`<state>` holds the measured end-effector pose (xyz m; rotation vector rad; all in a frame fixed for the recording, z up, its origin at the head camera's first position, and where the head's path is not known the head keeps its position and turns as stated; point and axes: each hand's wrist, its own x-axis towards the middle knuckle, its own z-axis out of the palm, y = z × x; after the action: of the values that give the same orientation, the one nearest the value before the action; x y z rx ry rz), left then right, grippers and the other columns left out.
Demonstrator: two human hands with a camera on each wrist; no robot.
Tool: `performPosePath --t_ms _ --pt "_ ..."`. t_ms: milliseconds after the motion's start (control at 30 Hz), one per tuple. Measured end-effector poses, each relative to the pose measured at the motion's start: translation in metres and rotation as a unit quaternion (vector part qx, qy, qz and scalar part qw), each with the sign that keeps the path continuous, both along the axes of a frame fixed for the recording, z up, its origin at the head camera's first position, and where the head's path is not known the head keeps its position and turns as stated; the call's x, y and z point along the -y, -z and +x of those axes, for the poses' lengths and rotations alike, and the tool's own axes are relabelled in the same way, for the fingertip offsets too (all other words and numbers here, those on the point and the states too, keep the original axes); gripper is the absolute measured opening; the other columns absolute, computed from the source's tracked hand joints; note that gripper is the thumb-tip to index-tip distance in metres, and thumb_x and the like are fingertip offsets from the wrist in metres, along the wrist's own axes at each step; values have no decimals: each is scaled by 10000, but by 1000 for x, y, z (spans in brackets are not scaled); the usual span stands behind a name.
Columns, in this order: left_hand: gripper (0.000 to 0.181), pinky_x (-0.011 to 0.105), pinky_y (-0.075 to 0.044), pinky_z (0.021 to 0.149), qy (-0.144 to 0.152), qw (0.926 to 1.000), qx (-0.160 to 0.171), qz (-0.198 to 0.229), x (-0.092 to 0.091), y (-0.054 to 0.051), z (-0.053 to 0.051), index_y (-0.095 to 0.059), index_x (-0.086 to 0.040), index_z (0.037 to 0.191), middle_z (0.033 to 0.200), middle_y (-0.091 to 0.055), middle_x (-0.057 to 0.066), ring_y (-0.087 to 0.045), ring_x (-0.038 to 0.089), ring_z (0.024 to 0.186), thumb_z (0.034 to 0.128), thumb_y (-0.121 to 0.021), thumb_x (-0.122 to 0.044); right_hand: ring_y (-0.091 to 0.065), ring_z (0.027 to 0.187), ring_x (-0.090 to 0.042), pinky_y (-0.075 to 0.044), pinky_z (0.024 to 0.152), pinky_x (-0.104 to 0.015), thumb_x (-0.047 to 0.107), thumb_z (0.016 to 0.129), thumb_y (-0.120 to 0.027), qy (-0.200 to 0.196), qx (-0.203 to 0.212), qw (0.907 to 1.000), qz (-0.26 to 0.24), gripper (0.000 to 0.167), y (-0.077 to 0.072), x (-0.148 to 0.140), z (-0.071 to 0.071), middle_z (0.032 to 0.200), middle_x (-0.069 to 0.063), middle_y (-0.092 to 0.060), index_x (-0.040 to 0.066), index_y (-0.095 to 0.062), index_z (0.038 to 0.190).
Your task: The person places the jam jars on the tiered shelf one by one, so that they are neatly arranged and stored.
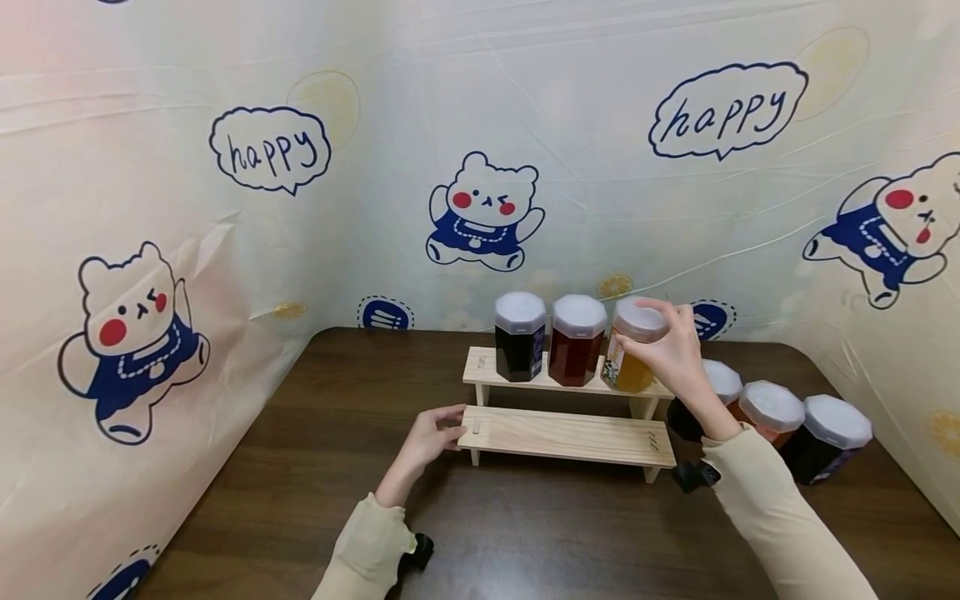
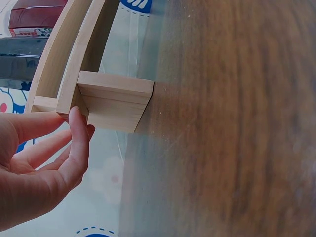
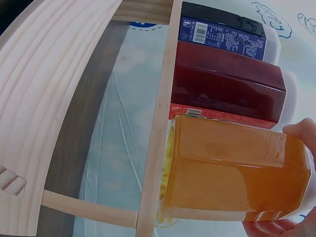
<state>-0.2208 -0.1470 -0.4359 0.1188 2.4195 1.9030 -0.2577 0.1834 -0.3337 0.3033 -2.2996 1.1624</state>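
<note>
My right hand (image 1: 681,354) holds a jar of amber contents (image 1: 630,367) near its white lid, thumb on one side and fingers on the other. This jar is at the right part of the upper tier of a two-tier wooden rack (image 1: 562,433). Beside it on that tier stand a dark red jar (image 1: 575,354) and a near-black jar (image 1: 517,350), both upright with white lids. At the lower tier's left end, my left hand (image 1: 426,437) pinches the board's edge (image 2: 66,101) between thumb and finger. In the right wrist view, the amber jar's base is at the upper board.
Right of the rack, partly behind my right forearm, several lidded jars stand on the brown table (image 1: 337,483): a dark one (image 1: 813,454), a reddish one (image 1: 765,425) and another (image 1: 720,379). A printed cloth (image 1: 360,233) hangs around the table's back and sides.
</note>
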Motion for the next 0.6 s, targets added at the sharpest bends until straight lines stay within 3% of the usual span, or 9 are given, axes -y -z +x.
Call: performPosePath --t_ms 200,600 --pt "346 336 -537 562 -37 10000 43 -75 -5 -15 10 -504 159 1135 973 -546 271 -548 148 628 793 -540 116 -369 858 -251 -377 650 -317 122 673 -752 37 -13 10000 -6 512 2 1 -4 927 -152 -328 48 -543 1135" --pt "345 328 -536 558 -105 9999 56 -61 -5 -12 8 -512 149 1134 971 -549 267 -559 159 636 792 -545 113 -401 881 -324 -413 695 -412 111 692 -741 47 -71 9999 109 516 7 2 -8 973 -206 -324 47 -519 1153"
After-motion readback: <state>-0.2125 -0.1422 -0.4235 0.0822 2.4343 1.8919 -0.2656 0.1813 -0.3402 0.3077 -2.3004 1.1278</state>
